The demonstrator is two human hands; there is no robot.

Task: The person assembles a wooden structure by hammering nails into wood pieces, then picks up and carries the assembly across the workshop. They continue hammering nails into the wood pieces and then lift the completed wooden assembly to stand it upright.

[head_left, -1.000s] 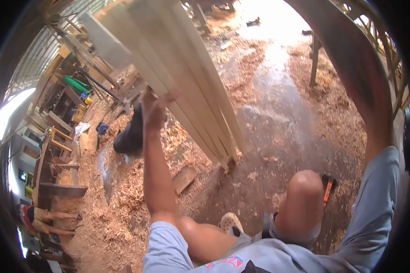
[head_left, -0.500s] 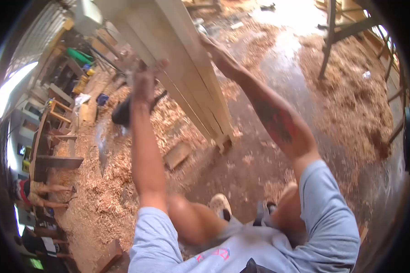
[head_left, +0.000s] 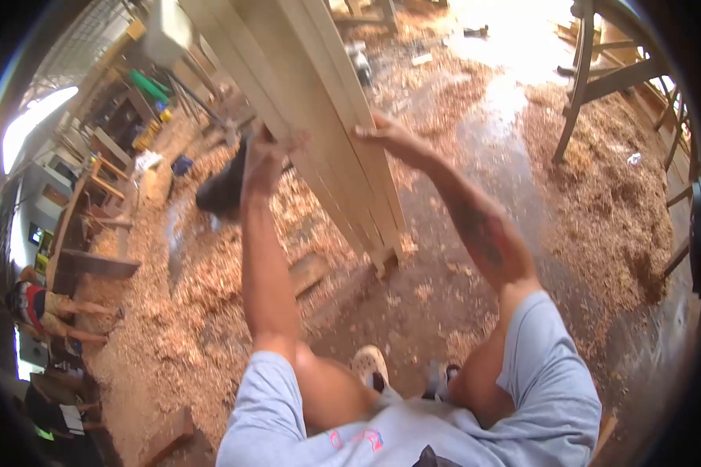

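A long piece of pale wood, built of boards with lengthwise seams, stands tilted in front of me and runs out past the top of the view. My left hand grips its left edge, with fingers partly blurred against the wood. On the opposite edge, lower than the top of the view, my right hand holds on with its fingertips lying over the near face. The lower end of the wood comes down close to the floor, near a short wood block. Behind my left hand is a dark, rounded object.
Wood shavings cover much of the floor. A wooden frame with legs stands at upper right. Two people are at far left, near a dark bench. A metallic tool lies behind the wood.
My right hand has slid down along the edge of the wood toward me. My left hand stays at the left edge, and the view has shifted slightly.
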